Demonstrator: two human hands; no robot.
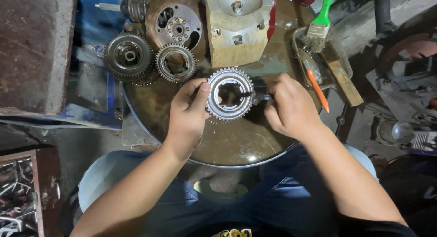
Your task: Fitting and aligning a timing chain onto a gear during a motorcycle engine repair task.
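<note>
**A:** What are the hands doing?

**B:** The left hand clasps a shiny silver steel gear ring with teeth all round its rim, thumb pressed on its left edge, fingers curled behind. The right hand is clenched around a thin dark metal tool, whose tip reaches into the gear's open centre from the right.

**A:** And where does the gear sit?

**B:** Over the middle of a round, oily brown metal drum top, which stands between the person's knees in blue jeans. Whether it rests on the surface or is lifted off it, I cannot tell.

**A:** What lies around it?

**B:** Just behind the gear stands a pale blocky cast metal housing with round bores. Left of that, a rusty round plate with cut-outs and a bolted hub, a smaller worn toothed ring in front of it, and a dark thick gear with a deep hub at the drum's left edge. To the right, a shallow tray holds a paintbrush with a green handle and an orange-handled tool.
</note>
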